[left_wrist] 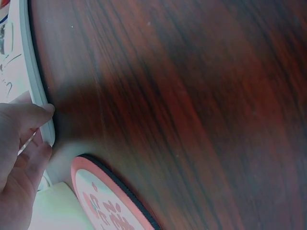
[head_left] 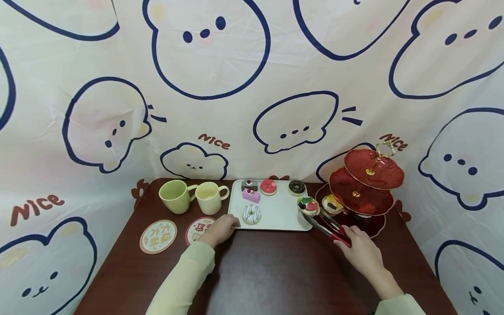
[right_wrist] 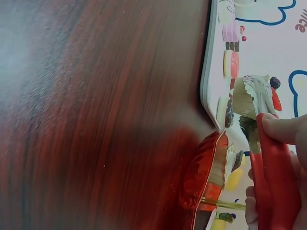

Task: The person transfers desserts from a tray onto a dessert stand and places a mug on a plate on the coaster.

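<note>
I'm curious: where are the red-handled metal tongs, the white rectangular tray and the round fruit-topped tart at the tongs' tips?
Red-handled metal tongs point(right_wrist: 279, 177), right wrist view, on the red handle.
White rectangular tray point(head_left: 279, 213), head view, on its bare surface.
Round fruit-topped tart point(head_left: 309, 205), head view, on the fruit topping.

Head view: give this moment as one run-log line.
left hand: holds tray corner | right hand: grips tongs | tongs: hold fruit tart at tray's right end

Pale, creased fabric point(head_left: 240, 118) printed with blue-outlined bear faces point(head_left: 204, 57) and the word "Nice" point(head_left: 37, 207) rises beyond the worktop's far edge and along both sides. Brown flower prints point(head_left: 139, 189) mark its far corners, while soft light leaves a dull sheen across the dark, wood-grained worktop point(head_left: 267, 275).
</note>
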Tool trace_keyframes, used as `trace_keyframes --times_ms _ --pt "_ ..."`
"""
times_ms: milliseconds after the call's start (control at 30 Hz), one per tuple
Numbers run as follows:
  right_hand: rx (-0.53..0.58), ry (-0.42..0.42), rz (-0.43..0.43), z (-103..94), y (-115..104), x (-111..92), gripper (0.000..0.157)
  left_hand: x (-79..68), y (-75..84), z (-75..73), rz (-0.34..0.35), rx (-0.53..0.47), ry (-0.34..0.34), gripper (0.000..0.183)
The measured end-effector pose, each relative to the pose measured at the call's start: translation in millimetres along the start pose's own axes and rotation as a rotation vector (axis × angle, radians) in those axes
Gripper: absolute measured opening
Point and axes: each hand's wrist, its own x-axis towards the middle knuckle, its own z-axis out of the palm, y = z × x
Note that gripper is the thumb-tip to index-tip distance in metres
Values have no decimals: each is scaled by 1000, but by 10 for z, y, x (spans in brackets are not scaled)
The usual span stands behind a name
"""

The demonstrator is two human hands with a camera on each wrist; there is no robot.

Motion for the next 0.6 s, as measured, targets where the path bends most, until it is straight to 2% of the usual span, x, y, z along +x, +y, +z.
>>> trace_keyframes --times_ms 300,600 --pt "-12 23 -19 -100 48 -112 61 5 -18 -15 -12 -5 -11 19" --pt "-32 13 33 -214 216 -244 63 10 -21 4 2 -8 4 20"
